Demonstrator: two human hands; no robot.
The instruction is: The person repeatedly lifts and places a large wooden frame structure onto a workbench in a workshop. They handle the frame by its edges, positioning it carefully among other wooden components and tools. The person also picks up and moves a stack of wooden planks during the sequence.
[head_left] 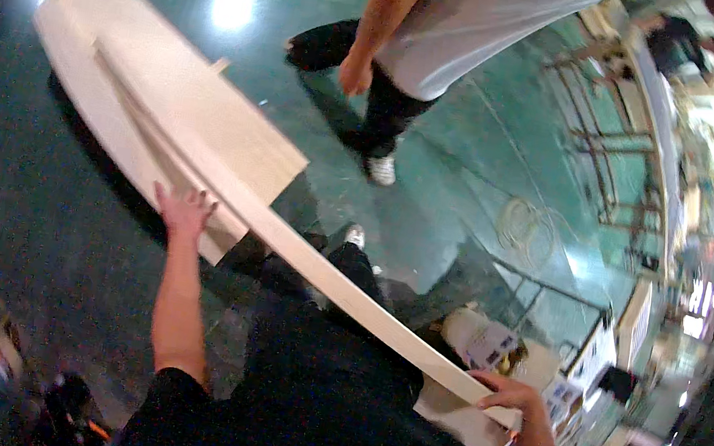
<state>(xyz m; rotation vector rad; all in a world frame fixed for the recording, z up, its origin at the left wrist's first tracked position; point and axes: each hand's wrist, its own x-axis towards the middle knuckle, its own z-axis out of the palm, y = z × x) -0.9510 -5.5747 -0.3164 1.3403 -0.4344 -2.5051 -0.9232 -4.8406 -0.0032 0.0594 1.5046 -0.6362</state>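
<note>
A long, narrow wooden plank (338, 287) slants across the view from upper left to lower right. Its far part lies over wide pale wooden panels (199, 103), which reach out to the far left. My left hand (185, 212), fingers spread, is at the near end of the panels beside the plank's edge; whether it presses on the wood I cannot tell. At the plank's near right end, my right hand (505, 393) is closed over it, with the thumb side on top and some fingers hidden.
Ahead stands a person in a grey shirt (464, 31), one arm hanging down. A white bucket (474, 333) is near my right hand, by a metal frame (541, 287). A coiled hose (527, 225) lies on the green floor, with a long workbench (655, 143) along the right.
</note>
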